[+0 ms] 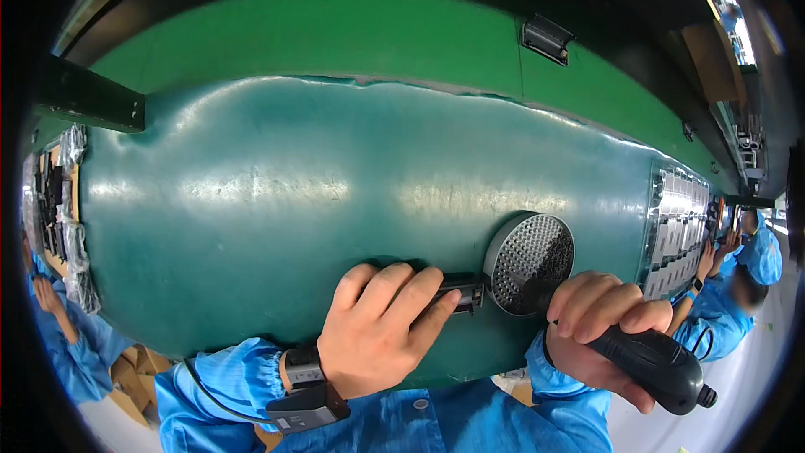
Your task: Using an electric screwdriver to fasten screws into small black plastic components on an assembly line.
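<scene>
My right hand is wrapped round a black electric screwdriver, whose rear end points toward the lower right. The screwdriver's front end reaches over the near edge of a round grey dish with a perforated face. Small dark screws cover the dish's right side. Left of the dish, my left hand grips a long black plastic part against the table. Its right end shows beyond my fingers; the rest is hidden under the hand. Whether the screwdriver tip touches a screw cannot be made out.
The green table mat spreads around both hands. Clear trays with pale parts stand at the right edge, bagged dark parts at the left. A green panel runs along the back. Blue-clad co-workers sit on both sides.
</scene>
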`<action>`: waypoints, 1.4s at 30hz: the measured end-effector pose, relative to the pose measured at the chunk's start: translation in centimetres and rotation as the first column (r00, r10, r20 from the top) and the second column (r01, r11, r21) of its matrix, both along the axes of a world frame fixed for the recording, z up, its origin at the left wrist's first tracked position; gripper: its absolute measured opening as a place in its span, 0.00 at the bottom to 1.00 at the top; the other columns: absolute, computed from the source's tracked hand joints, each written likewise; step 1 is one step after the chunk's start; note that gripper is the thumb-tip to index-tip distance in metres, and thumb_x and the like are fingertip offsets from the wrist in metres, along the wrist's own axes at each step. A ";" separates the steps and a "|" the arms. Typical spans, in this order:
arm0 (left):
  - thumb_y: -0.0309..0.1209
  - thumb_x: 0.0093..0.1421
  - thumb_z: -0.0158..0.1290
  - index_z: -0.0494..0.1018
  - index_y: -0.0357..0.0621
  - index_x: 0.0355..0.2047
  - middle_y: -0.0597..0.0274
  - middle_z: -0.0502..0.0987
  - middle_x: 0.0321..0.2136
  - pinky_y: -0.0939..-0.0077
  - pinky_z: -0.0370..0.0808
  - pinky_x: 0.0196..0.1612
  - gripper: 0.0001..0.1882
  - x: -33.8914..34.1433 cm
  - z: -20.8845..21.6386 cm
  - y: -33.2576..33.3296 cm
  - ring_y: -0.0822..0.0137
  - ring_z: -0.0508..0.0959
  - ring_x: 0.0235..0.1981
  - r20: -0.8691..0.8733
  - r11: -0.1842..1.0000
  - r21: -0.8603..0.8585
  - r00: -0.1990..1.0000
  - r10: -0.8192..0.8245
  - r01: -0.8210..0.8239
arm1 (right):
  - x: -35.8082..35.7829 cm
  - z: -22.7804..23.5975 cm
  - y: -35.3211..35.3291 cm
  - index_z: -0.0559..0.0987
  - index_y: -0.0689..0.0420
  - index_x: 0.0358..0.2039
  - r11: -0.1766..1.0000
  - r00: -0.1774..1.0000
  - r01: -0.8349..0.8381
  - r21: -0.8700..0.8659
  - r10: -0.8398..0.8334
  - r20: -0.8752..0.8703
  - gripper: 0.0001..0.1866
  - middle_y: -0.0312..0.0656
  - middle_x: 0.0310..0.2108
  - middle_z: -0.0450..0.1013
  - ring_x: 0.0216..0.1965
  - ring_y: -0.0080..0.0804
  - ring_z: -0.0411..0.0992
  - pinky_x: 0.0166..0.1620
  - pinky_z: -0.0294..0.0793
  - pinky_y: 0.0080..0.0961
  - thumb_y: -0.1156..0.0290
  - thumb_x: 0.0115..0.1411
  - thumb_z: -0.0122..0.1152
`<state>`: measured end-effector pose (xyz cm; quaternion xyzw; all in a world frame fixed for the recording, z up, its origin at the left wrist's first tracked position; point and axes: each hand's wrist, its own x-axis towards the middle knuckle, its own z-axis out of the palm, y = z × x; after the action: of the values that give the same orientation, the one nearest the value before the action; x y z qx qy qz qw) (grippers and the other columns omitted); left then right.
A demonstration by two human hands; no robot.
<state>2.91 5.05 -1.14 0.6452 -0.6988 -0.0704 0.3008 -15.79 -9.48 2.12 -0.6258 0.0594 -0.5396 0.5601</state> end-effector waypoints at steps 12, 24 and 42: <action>0.33 0.45 0.70 0.84 0.43 0.49 0.62 0.82 0.47 0.60 0.73 0.48 0.27 0.3 0.1 0.0 0.59 0.77 0.46 -0.084 0.999 0.008 0.996 0.033 -0.032 | 0.6 1.9 2.6 0.70 0.60 0.52 0.988 0.987 -0.152 -0.037 0.154 0.055 0.40 0.49 0.30 0.73 0.24 0.39 0.73 0.25 0.75 0.39 0.32 0.63 0.64; 0.31 0.45 0.70 0.84 0.42 0.48 0.63 0.81 0.45 0.62 0.73 0.48 0.26 0.2 0.4 -0.4 0.60 0.76 0.44 -0.118 1.000 0.007 0.993 0.029 -0.029 | 2.5 -0.8 2.1 0.67 0.58 0.43 0.978 0.995 0.058 -0.201 -0.041 0.088 0.37 0.41 0.23 0.72 0.15 0.29 0.72 0.15 0.77 0.26 0.32 0.65 0.62; 0.31 0.46 0.69 0.82 0.41 0.49 0.61 0.80 0.47 0.59 0.73 0.50 0.27 0.2 0.4 -0.4 0.59 0.75 0.45 -0.092 1.000 -0.004 0.996 -0.010 0.010 | 0.1 0.3 2.0 0.70 0.56 0.47 0.997 0.993 0.051 0.057 -0.057 0.106 0.38 0.40 0.23 0.72 0.18 0.31 0.71 0.19 0.75 0.29 0.30 0.61 0.65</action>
<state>3.12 4.68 -0.78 0.6372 -0.6876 -0.1002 0.3334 -15.64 -7.48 2.45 -0.5784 0.0608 -0.5858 0.5645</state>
